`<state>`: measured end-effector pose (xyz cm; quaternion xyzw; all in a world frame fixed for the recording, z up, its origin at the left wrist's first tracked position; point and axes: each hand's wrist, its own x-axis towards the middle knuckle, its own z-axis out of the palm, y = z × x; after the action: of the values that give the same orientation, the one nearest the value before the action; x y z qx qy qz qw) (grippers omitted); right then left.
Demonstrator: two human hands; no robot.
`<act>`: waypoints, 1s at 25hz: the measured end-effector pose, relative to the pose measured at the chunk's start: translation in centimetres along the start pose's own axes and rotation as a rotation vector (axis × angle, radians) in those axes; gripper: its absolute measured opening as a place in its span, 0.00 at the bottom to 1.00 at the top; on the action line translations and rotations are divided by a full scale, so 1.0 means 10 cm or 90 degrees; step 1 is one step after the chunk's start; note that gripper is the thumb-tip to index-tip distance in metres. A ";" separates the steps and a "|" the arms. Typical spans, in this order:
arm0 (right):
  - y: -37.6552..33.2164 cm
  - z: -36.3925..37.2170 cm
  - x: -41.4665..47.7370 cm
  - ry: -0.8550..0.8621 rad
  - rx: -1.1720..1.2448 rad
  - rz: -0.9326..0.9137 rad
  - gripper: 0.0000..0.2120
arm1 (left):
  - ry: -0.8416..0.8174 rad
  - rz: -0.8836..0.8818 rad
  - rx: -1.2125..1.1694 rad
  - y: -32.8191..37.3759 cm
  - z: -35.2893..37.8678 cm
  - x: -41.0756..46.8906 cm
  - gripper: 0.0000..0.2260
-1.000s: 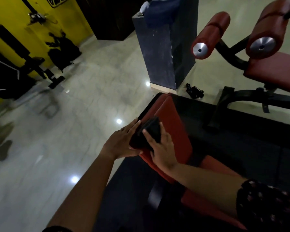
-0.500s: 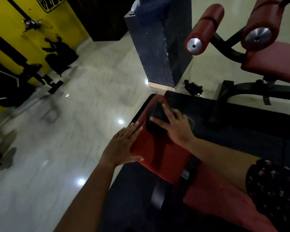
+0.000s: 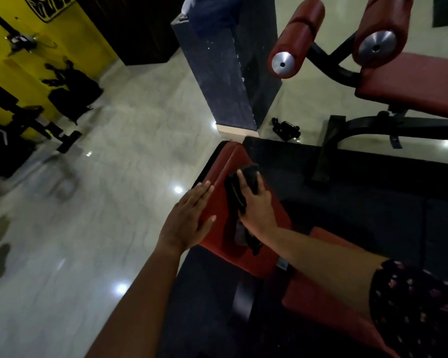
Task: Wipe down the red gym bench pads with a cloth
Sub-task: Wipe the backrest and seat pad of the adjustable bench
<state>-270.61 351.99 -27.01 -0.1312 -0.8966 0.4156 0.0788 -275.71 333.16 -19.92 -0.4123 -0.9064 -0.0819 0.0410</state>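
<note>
My left hand (image 3: 189, 218) lies flat and open on the edge of the red bench pad (image 3: 232, 158) to steady it, while just beside it my right hand (image 3: 256, 210), fingers laid out, presses the dark cloth (image 3: 248, 174) beneath them onto the pad for firm wiping.

The left hand (image 3: 189, 218) lies flat on the left edge of the pad (image 3: 233, 156). Just right of it, the right hand (image 3: 258, 210) presses the cloth (image 3: 234, 195) onto the pad. A second pad (image 3: 321, 293) lies nearer, to the right. A pillar (image 3: 225, 73) stands behind, with another bench (image 3: 411, 81) to its right.
</note>
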 end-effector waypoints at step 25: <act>-0.28 1.09 -1.01 0.307 -0.032 0.025 0.54 | 0.049 0.157 -0.119 -0.18 -0.11 0.49 0.16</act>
<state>-264.22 339.31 -32.17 -0.2459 -0.8593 0.3511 0.2791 -280.26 335.38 -18.37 -0.5188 -0.8353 -0.1762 0.0469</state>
